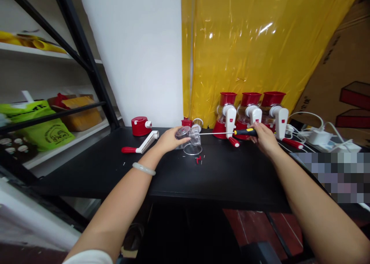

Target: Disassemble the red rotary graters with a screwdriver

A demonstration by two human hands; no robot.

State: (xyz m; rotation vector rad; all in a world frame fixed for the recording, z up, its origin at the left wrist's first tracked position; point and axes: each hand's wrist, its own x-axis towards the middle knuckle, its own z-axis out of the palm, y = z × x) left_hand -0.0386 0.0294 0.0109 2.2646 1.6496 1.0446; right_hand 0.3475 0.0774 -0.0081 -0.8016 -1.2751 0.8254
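Note:
My left hand (170,139) is closed around a clear plastic housing (194,135), which rests on the black table with its round rim toward me. In my right hand (263,139) is a screwdriver (245,132) with a black and yellow handle. Its long shaft lies level, and the tip meets the right side of the clear housing. A small red part (198,160) and several tiny light pieces lie just in front. To the left are a red round base (140,126) with a white stub and a white crank handle (148,142) with a red grip.
Three red and white rotary graters (251,115) stand at the back right. Beside them are white cables and adapters (319,135). Another red part (186,122) sits behind the housing. A shelf rack (83,59) with bags stands left; yellow plastic sheeting (245,44) hangs behind.

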